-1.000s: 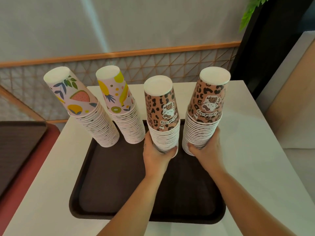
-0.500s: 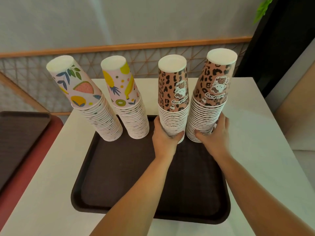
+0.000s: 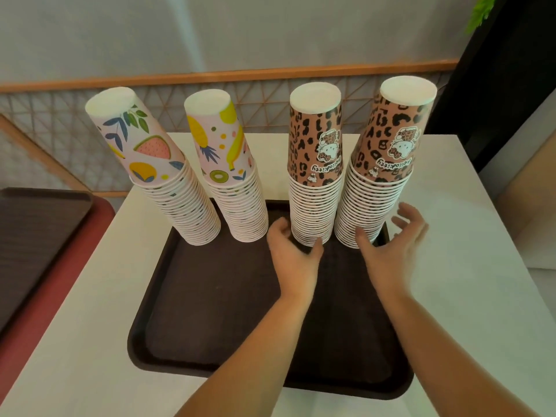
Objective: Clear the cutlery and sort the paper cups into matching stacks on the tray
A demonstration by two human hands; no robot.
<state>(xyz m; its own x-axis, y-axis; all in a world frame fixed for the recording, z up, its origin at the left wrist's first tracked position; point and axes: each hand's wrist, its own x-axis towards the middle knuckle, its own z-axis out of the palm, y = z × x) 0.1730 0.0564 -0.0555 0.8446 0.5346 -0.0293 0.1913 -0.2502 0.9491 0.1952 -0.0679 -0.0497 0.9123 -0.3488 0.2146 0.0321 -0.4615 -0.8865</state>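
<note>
The right hand [image 3: 391, 251] is motion-blurred, its fingers [image 3: 406, 213] smeared, so whether they touch the right leopard stack [image 3: 376, 188] cannot be told. The left hand [image 3: 293, 257] covers the foot of the left leopard stack [image 3: 314, 188], and both forearms hide part of the tray [image 3: 210, 296] and run off the bottom edge. A second tray [image 3: 36, 230] and a green plant [image 3: 481, 13] are cut by the frame's edges.

I see a white table [image 3: 469, 296] at centre, 1 dark tray on a red table [image 3: 45, 296] at left, a lattice panel [image 3: 264, 106] behind, green leaves [image 3: 481, 13] upper right.
</note>
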